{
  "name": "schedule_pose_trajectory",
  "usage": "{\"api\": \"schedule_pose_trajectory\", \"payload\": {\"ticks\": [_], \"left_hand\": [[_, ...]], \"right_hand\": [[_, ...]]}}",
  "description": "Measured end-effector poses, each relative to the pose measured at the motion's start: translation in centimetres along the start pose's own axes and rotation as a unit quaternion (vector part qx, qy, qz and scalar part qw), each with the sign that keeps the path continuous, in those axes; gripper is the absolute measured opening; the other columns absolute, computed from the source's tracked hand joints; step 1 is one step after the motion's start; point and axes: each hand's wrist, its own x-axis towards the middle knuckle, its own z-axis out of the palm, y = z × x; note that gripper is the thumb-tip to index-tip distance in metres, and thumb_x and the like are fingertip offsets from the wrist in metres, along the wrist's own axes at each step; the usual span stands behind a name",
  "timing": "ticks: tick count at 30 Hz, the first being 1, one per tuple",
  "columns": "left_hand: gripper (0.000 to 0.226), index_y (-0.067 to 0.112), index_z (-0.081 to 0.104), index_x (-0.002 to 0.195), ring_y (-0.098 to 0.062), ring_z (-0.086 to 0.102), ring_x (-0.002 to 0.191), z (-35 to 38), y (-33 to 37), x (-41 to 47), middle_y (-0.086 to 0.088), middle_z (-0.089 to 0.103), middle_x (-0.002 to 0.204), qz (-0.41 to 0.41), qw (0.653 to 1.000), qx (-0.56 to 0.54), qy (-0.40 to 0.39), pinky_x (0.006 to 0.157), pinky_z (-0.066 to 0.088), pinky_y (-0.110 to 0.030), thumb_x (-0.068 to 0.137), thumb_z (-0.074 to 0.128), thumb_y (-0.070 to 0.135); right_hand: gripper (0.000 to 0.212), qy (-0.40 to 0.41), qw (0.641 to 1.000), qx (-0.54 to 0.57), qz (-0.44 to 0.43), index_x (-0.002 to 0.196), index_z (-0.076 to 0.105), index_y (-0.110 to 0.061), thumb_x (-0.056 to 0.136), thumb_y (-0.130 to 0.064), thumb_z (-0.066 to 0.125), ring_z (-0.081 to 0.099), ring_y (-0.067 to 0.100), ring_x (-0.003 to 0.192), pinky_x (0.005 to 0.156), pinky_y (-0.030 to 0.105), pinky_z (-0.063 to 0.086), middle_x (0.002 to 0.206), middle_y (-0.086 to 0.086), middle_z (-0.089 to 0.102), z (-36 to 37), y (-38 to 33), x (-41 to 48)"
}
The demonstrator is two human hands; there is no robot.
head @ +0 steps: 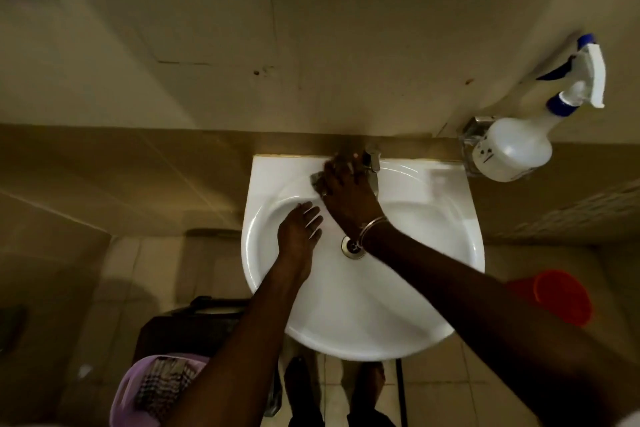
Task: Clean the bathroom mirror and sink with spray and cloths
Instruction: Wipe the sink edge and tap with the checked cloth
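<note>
Sink (398, 305), white and wall-mounted against tan tiles, fills the centre of the view as a person leans over it with both arms extended. Right hand (346, 191) presses a small grey cloth (317, 180) onto the back ledge just left of the tap (372, 161), fingers spread flat over the cloth; a thin bangle (372, 227) circles that wrist. Left hand (299, 232) rests palm-down on the inner slope of the basin, fingers close together and holding nothing. Drain (351, 248) sits between the two forearms. Spray bottle (512, 149), white with a blue collar, stands in a clear holder (467, 139) on the wall to the right of the sink. Red bucket (561, 298) stands on the floor below it. Lilac cloth (156, 388) shows at the lower left edge.
</note>
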Motion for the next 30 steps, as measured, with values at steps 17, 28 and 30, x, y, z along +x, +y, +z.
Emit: {"api": "schedule_pose_trajectory", "payload": {"ticks": [17,28,30], "left_hand": [[0.029,0.009,0.063,0.130,-0.023,0.068,0.113,-2.1,-1.2,-0.5,-0.009,0.070,0.124,0.014,0.998,0.051,0.037,0.107,0.049,-0.041,0.104,0.054,0.019],[0.026,0.014,0.071,0.111,-0.030,0.069,0.109,-5.2,-1.3,0.0,-0.012,0.074,0.113,0.044,0.987,0.007,0.155,0.087,0.054,-0.033,0.102,0.046,0.013],[0.030,0.013,0.062,0.128,-0.027,0.067,0.113,-5.4,-1.2,-0.2,-0.013,0.069,0.124,0.015,0.989,-0.017,0.145,0.091,0.052,-0.032,0.104,0.044,0.015]], "right_hand": [[0.052,-0.074,0.964,0.167,0.193,0.154,0.035,-0.002,0.103,-0.010,0.036,0.035,0.055,0.142,0.118,0.065,0.029,0.152,0.037,0.038,1.0,-3.5,-0.3],[0.074,-0.016,0.950,0.307,-0.047,0.162,0.025,-0.018,0.097,-0.027,0.059,0.002,0.041,0.157,0.125,0.060,-0.004,0.170,0.015,0.011,4.0,-8.3,2.1],[0.075,0.004,0.967,0.234,-0.104,0.161,0.026,-0.022,0.094,-0.022,0.061,0.008,0.043,0.156,0.124,0.065,0.005,0.170,0.013,0.015,3.9,-7.3,1.4]]}}
